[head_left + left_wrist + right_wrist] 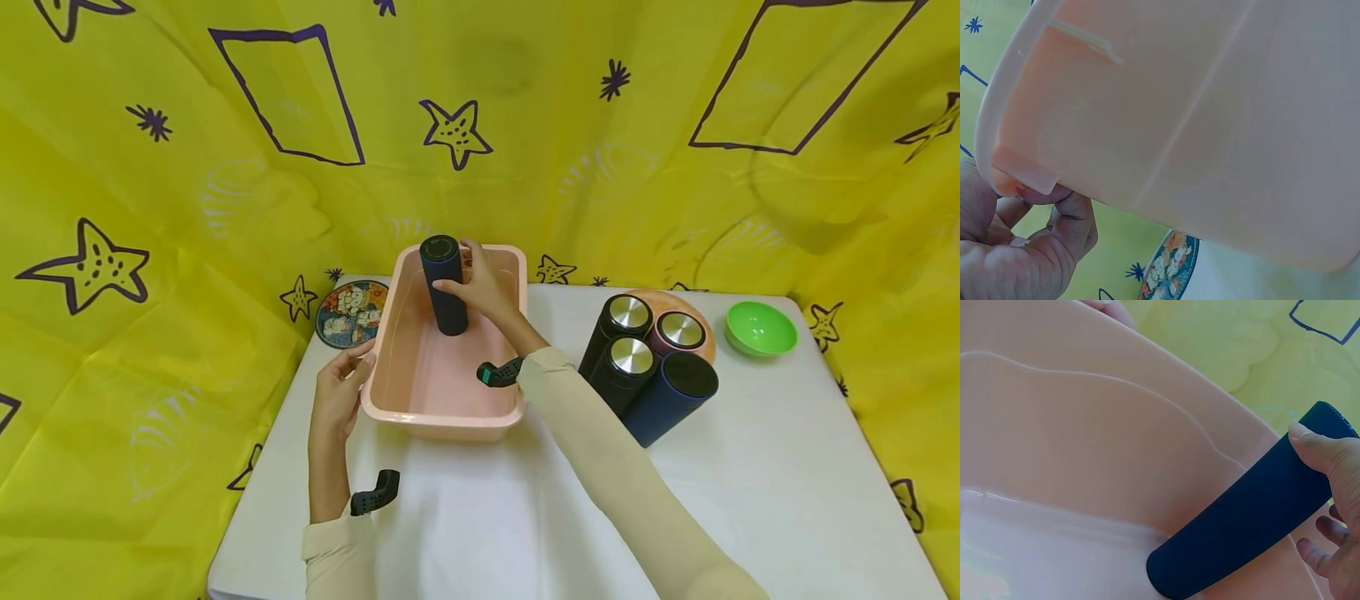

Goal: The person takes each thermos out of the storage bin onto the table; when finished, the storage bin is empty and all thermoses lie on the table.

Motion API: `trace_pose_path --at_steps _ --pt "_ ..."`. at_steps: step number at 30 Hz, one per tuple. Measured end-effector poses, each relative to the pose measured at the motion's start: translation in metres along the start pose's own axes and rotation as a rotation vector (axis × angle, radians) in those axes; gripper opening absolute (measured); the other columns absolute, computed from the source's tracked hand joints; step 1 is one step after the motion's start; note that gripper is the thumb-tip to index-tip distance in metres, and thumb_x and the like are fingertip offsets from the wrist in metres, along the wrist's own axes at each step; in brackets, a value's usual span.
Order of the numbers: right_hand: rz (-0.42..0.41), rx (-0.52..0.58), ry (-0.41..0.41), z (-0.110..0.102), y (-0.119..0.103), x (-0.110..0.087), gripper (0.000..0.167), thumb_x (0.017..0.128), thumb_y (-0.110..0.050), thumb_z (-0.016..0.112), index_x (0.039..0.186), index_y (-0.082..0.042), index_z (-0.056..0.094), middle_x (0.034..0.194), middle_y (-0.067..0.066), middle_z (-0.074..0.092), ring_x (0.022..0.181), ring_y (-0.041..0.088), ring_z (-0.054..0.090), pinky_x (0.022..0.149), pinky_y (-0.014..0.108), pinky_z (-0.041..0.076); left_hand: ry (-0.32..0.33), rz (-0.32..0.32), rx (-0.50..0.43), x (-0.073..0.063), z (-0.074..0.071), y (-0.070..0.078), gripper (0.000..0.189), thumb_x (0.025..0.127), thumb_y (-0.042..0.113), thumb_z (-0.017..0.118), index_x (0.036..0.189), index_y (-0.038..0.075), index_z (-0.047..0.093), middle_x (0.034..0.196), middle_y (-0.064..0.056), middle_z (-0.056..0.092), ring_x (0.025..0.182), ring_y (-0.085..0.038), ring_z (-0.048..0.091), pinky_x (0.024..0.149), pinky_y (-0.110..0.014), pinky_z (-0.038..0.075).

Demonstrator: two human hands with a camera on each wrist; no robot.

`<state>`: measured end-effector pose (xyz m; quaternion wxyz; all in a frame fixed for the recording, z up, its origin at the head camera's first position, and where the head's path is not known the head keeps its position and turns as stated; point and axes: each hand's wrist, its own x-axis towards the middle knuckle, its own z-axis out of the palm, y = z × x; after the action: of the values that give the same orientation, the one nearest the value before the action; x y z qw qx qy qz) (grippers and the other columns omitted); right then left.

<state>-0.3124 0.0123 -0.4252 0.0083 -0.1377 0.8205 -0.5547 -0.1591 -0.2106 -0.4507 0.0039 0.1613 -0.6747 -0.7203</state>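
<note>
A peach-pink plastic basin (442, 422) sits at the middle of the table. Inside it, toward the back, a dark blue thermos flask (446, 292) stands upright with its base on the basin floor. My right hand (483, 283) holds this flask near the top, the thumb lying across its side; in the right wrist view some fingers (1314, 556) show apart from the flask, and the others are hidden. At the basin's left edge, my left hand (343, 387) grips the rim, with fingers curled underneath in the left wrist view.
Right of the basin stand two black flasks (628, 357), a pink flask (678, 332) and a blue flask (671, 396), close together before an orange round plate (705, 321). A green bowl (761, 328) lies farther right. A patterned round plate (351, 315) is behind left, near the yellow curtain (525, 200).
</note>
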Motion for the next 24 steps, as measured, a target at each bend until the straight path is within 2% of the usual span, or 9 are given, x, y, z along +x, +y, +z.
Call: trace_pose_path --at_steps 9,17,24 --pt "-0.002 0.017 -0.015 0.010 0.004 0.005 0.089 0.083 -0.026 0.079 0.152 -0.008 0.026 0.143 0.016 0.045 0.129 0.032 0.050 0.106 0.046 0.046 -0.014 0.017 -0.020 -0.002 0.000 -0.001 0.039 0.098 0.013 0.058 0.135 0.001 0.056 0.094 -0.003 0.053 0.082 -0.011 0.064 0.070 -0.025 0.060" --pt "0.014 -0.025 -0.016 0.015 0.005 0.009 0.091 0.081 -0.029 0.081 0.151 -0.005 0.028 0.144 0.014 0.047 0.130 0.029 0.049 0.110 0.046 0.042 -0.031 0.022 -0.040 -0.005 0.000 -0.001 0.040 0.099 0.012 0.057 0.136 -0.002 0.053 0.093 -0.002 0.053 0.083 -0.010 0.063 0.070 -0.024 0.059" --pt "0.023 -0.077 -0.009 0.016 0.005 0.011 0.088 0.081 -0.028 0.081 0.148 -0.004 0.031 0.139 0.016 0.050 0.126 0.031 0.052 0.107 0.047 0.044 -0.023 0.021 -0.026 -0.004 0.002 0.001 0.040 0.099 0.013 0.057 0.136 0.000 0.054 0.094 -0.002 0.053 0.083 -0.011 0.063 0.070 -0.025 0.059"
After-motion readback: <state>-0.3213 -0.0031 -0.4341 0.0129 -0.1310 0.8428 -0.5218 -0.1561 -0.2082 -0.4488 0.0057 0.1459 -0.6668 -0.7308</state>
